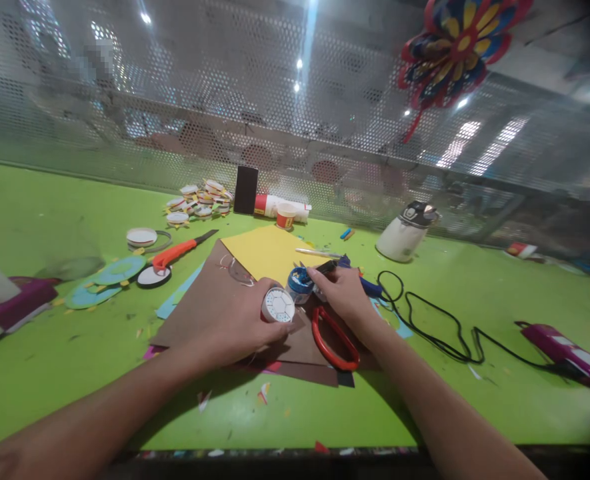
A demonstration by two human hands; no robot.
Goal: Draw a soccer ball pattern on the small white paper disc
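My left hand (247,320) is closed around a short white paper-cup piece (279,305). Its round face, turned up, carries a drawn hexagon pattern with small blue dots. My right hand (342,293) pinches a dark, slim brush-like tool (323,272); its exact kind is hard to make out. The tool's end is at the mouth of a small open jar of blue paint (299,283), just right of the cup piece. Red-handled scissors (335,340) lie below my right hand. Beyond that hand is a blue glue gun (372,288), partly hidden.
Brown sheets (199,307) and a yellow sheet (269,248) lie under my hands. An orange cutter (179,253) and blue paper discs (109,277) are left. Small cup pieces (205,202), a phone (245,190) and a cup (285,216) stand behind. A black cord (442,327) runs right.
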